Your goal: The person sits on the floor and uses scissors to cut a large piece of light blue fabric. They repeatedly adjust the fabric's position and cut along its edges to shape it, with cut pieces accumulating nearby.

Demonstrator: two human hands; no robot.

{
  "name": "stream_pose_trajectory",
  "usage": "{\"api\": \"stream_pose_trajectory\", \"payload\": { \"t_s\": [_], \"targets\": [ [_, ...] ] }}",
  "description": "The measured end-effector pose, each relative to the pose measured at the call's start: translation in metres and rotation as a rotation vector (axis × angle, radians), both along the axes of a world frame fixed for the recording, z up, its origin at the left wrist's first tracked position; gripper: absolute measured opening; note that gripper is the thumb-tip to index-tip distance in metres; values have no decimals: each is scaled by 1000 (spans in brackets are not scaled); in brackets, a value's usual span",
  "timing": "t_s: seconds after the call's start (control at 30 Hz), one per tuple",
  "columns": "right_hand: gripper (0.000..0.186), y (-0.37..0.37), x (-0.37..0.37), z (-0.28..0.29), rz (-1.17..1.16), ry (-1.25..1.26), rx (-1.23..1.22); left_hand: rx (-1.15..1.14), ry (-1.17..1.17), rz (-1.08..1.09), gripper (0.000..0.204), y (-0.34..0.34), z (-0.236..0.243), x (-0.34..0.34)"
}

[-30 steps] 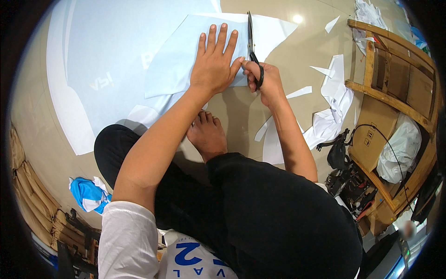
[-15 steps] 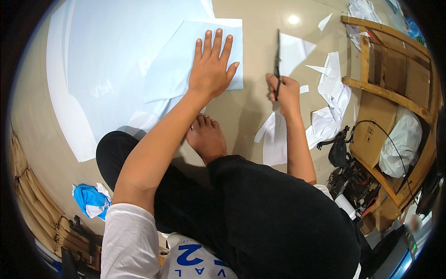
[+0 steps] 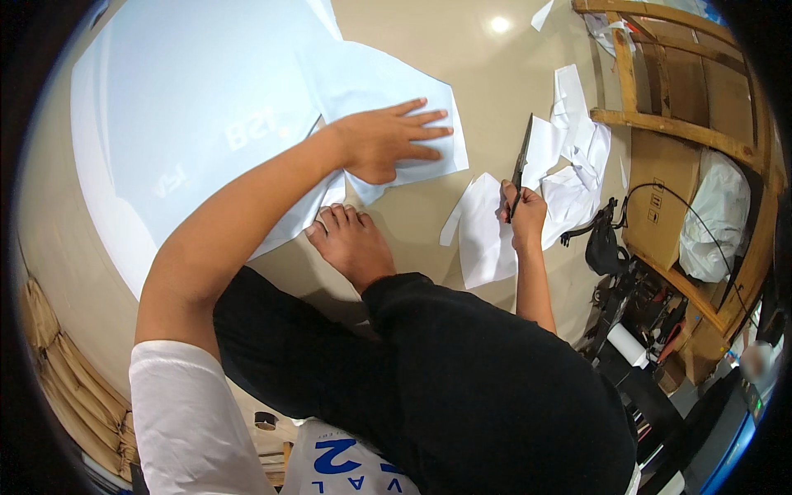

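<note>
My left hand [image 3: 392, 142] lies flat with fingers spread on a smaller light-blue sheet piece [image 3: 363, 78]. That piece overlaps the right side of a large light-blue sheet [image 3: 198, 91] with white edges, spread on the floor. Faint reversed printing shows on the large sheet. In my right hand [image 3: 525, 219] is a pair of black-handled scissors [image 3: 523, 157], blades pointing away from me and seemingly together. It hovers by white offcuts [image 3: 487, 239], to the right of the sheets. My bare foot [image 3: 355, 247] rests just below the smaller piece.
Crumpled white scraps [image 3: 586, 148] lie to the right. Beyond them stands a wooden frame [image 3: 676, 124] with a cardboard box [image 3: 660, 194] and a white plastic bag [image 3: 714, 223]. A black strap-like item [image 3: 606, 247] and tools are nearby. A tape roll [image 3: 265, 421] sits at lower left.
My left hand has swung round to point right, and the smaller blue piece has turned and shifted right with it. My right hand has lowered with the scissors toward the scraps.
</note>
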State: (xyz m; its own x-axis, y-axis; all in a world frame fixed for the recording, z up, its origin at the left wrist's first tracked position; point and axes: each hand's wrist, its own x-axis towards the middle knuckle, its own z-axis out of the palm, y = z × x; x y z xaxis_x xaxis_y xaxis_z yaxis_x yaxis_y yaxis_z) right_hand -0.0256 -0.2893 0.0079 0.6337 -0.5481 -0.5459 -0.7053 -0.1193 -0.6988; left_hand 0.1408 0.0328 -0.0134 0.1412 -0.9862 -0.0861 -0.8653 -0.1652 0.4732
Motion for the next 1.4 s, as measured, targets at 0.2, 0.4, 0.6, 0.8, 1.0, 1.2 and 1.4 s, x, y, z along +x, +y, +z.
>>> {"api": "stream_pose_trajectory", "payload": {
  "t_s": [0.2,0.4,0.6,0.8,1.0,1.2,1.4],
  "targets": [
    [40,22,-35,9,46,27,2,-202,-37,540,69,7,-16,-28],
    [43,27,-56,0,99,18,18,-103,-136,959,75,-22,-31,-68],
    [42,31,-62,0,148,53,36,-70,-231,830,76,-9,-43,-39],
    [36,21,-103,-2,268,129,132,-33,-340,555,77,2,-41,8],
    [39,37,-130,-3,348,170,140,-105,-337,504,68,-25,-38,3],
    [39,44,-139,-12,387,151,159,-72,-325,588,66,-38,-47,8],
    [38,42,-129,-12,315,164,327,-144,-349,711,67,-35,-50,2]
  ]
}}
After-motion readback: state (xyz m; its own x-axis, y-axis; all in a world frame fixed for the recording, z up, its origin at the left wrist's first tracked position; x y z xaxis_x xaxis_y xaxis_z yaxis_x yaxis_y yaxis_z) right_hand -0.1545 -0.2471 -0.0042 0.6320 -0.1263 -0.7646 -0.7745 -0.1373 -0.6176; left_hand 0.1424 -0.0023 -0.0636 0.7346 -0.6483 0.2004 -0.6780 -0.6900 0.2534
